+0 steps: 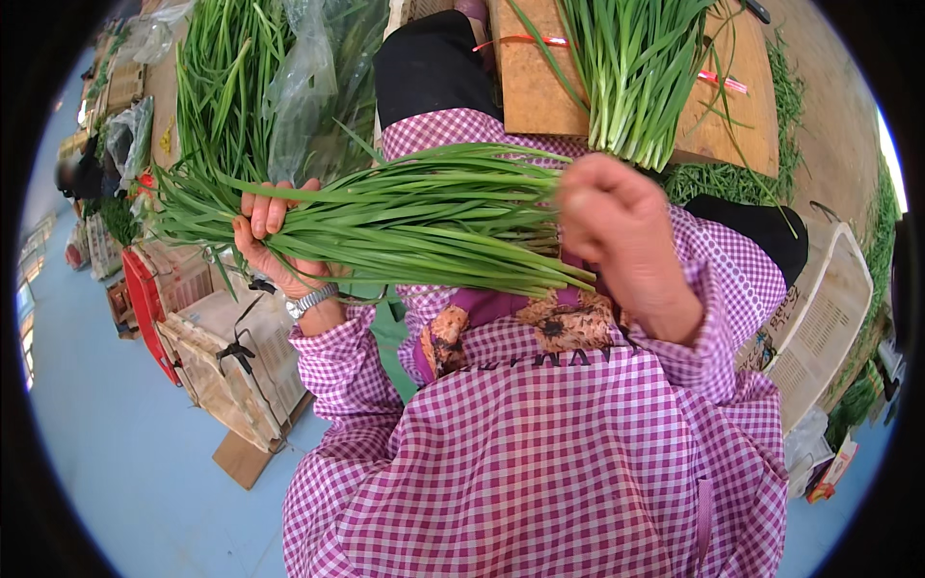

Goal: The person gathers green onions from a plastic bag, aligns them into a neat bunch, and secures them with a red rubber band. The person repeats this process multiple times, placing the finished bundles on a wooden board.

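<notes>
My left hand, with a wristwatch at its wrist, grips a bunch of long green leafy stalks, likely garlic chives, near the leaf-tip end. The bunch lies sideways across my lap. My right hand is slightly blurred and curled at the cut stem ends on the right; whether it pinches any stalks cannot be made out. Another bunch of the same greens rests on a wooden board, stem ends towards me. Red ties lie on the board by that bunch.
A big heap of greens lies at the upper left beside clear plastic. A dark knife handle shows at the board's far edge. Plastic crates stand at left and right. Green trimmings lie around the board.
</notes>
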{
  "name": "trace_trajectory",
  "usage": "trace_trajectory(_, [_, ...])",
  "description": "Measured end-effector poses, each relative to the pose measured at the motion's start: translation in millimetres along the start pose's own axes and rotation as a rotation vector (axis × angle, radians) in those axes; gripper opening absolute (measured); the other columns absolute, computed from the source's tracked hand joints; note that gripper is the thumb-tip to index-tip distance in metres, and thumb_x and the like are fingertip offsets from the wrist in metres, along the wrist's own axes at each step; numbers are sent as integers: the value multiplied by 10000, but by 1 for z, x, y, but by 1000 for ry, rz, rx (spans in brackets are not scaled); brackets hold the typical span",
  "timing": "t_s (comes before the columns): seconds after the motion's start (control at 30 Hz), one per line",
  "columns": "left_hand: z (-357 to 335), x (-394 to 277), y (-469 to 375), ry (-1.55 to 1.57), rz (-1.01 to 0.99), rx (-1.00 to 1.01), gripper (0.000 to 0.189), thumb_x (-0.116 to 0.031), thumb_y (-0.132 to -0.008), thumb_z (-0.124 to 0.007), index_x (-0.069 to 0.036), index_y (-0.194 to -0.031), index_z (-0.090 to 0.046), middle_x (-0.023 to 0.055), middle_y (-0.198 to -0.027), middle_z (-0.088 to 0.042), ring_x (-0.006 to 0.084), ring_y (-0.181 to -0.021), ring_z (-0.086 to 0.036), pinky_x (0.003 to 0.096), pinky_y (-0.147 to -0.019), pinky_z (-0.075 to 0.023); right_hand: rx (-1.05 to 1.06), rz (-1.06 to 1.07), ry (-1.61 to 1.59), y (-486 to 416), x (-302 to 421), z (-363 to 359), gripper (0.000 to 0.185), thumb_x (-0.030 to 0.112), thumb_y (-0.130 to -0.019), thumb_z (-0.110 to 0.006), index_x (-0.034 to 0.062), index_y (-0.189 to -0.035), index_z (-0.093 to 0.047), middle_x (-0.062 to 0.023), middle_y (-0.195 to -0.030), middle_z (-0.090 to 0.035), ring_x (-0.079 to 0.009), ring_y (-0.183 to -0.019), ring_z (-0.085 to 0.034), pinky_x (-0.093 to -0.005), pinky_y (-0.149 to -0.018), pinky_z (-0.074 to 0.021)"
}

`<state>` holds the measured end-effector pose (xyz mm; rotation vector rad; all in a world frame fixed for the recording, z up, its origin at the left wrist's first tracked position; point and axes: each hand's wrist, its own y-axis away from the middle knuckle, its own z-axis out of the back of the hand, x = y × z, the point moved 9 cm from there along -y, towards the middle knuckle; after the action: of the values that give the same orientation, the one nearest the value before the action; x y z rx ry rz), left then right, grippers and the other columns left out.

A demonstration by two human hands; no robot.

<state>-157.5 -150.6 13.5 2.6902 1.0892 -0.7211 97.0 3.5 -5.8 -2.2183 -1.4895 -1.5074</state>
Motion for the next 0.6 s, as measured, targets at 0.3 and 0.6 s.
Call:
trace_trajectory(0.3, [9,-4,-1,90,50,22,233,-107,-807,-583,-180,-709,-384,-84,-639,-439,75,-638,-442,424,-925,-303,-117,410,-493,72,80,105,195,109,-896,-550,-15,-1043,-518,-4,-789,-473,-32,-542,-324,-175,-482,-314])
trace_trajectory(0.6, [6,2,-6,76,88,26,227,-103,-806,-583,-182,-711,-392,-94,-642,-442,63,-639,-441,361,-854,-305,-129,725,1140,70,75,21,335,-38,-681,-664,30,-1007,-619,-78,-805,-559,-165,-588,-523,-252,-522,-428])
